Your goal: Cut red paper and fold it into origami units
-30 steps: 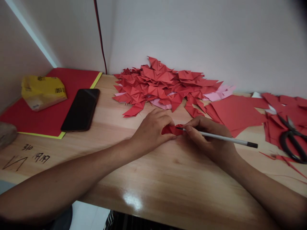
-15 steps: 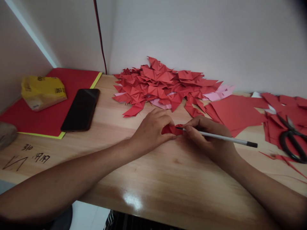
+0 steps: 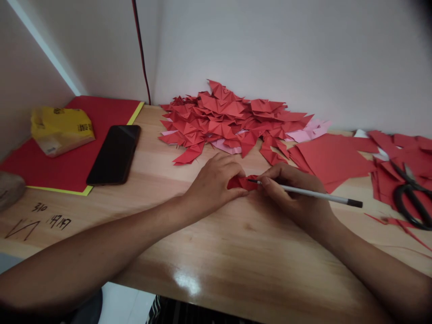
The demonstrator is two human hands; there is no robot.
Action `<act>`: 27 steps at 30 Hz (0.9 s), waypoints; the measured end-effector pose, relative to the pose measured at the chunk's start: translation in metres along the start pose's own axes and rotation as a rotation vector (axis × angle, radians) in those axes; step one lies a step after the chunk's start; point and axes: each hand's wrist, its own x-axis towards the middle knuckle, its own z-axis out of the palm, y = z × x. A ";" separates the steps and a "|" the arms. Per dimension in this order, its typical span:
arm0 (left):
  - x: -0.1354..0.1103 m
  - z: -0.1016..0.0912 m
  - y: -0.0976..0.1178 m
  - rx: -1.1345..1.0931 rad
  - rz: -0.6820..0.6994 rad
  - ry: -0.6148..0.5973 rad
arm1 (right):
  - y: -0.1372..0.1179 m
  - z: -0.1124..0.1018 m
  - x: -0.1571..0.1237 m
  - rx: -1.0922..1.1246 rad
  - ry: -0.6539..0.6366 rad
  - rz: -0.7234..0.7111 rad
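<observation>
Between my two hands a small folded red paper piece (image 3: 243, 182) rests at the wooden table's surface. My left hand (image 3: 220, 176) pinches its left end between thumb and fingers. In my right hand (image 3: 293, 189) is a pen (image 3: 317, 194) with a pale barrel and black end, its dark tip touching or just over the red paper. The right hand's fingers partly cover the paper's right side. Just beyond both hands lies a heap of folded red paper pieces (image 3: 219, 112), with some pink ones among them.
Red paper sheets (image 3: 332, 157) are stacked to the right, near black-handled scissors (image 3: 413, 198) and thin red scraps (image 3: 401, 222). At left, a black phone (image 3: 114, 155) and a yellow packet (image 3: 62, 130) lie on or against large red sheets (image 3: 104, 110). A wall stands behind.
</observation>
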 end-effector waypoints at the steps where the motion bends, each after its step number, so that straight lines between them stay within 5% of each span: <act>1: 0.000 0.000 0.000 0.001 -0.002 0.001 | 0.000 0.000 0.000 0.006 -0.002 0.000; 27: 0.000 -0.002 0.001 -0.029 -0.015 -0.018 | -0.003 -0.002 0.001 -0.002 -0.013 0.013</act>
